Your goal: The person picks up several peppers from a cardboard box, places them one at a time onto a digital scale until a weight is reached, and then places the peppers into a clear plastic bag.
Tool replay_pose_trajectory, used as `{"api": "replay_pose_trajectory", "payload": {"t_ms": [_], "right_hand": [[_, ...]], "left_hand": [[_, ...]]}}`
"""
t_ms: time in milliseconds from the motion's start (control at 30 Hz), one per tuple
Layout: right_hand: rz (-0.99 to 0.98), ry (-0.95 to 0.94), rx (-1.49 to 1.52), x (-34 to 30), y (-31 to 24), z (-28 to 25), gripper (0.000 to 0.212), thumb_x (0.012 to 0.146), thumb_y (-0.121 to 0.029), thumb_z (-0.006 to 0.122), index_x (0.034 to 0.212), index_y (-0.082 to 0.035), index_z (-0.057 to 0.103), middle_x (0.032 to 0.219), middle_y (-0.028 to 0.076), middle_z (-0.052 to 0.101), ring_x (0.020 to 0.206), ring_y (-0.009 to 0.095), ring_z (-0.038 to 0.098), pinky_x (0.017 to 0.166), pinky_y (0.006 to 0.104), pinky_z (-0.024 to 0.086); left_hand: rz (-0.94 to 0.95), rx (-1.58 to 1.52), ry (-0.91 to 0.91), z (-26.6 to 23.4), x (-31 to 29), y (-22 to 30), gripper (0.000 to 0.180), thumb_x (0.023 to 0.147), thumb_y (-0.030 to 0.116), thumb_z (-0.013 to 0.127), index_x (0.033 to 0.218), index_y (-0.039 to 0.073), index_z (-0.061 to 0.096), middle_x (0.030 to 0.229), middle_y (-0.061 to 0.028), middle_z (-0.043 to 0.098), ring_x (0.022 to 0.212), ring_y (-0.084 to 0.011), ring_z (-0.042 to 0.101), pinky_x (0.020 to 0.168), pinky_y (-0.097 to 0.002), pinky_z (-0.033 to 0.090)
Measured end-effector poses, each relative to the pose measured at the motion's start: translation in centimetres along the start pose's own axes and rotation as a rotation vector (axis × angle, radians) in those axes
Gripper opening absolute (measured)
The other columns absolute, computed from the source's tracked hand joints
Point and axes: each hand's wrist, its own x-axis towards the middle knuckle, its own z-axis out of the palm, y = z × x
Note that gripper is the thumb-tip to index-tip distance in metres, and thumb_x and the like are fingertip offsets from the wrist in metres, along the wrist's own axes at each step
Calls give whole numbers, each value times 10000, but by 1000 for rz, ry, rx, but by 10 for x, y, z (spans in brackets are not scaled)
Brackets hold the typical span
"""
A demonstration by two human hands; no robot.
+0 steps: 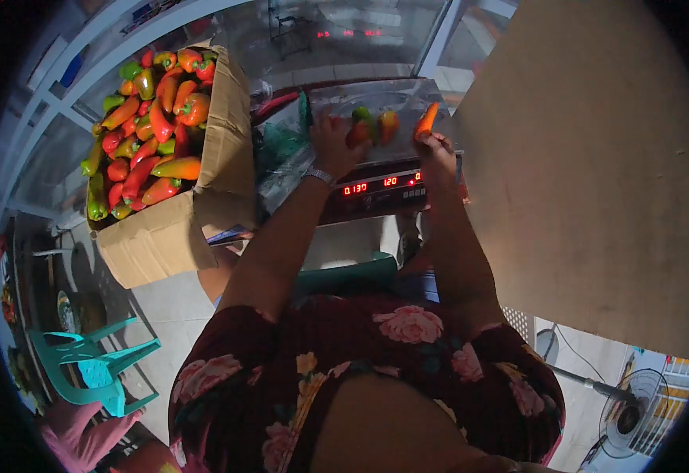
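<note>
An orange pepper (426,120) stands tilted in my right hand (437,152), pinched by its lower end over the right side of a digital scale (376,189). My left hand (338,148) is over the scale's left side, fingers apart, next to a red pepper (358,134); whether it touches that pepper I cannot tell. A green pepper (361,114) and an orange-yellow pepper (388,124) lie on the scale's plate (407,93) between my hands. Clear and green plastic bags (281,146) lie left of my left hand.
An open cardboard box (226,150) heaped with red, orange and green peppers (159,118) stands at the left. A large brown board (589,173) fills the right side. Behind the scale is a glass panel (344,39). A green plastic chair (96,366) and a fan (628,414) stand lower down.
</note>
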Motion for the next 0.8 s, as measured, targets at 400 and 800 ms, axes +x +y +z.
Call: {"api": "replay_pose_trajectory", "payload": {"t_ms": [400,800], "right_hand": [[-101,-102,-430,4,0,-1,257,743,-31,649,945,-34,492,869,49,555,817,186,566,765,301,466],[-382,26,-1564,6,7,0,411,674,-270,741,935,-11,558,892,123,620,829,249,611,735,347,469]], "left_hand": [[-211,269,-456,15,92,3,633,738,585,513,1079,58,589,1058,-161,592,1036,-335,523,926,-475,341],[-473,-61,-154,32,124,-18,536,715,504,615,1010,57,609,1000,-184,613,936,-325,592,788,-400,473]]}}
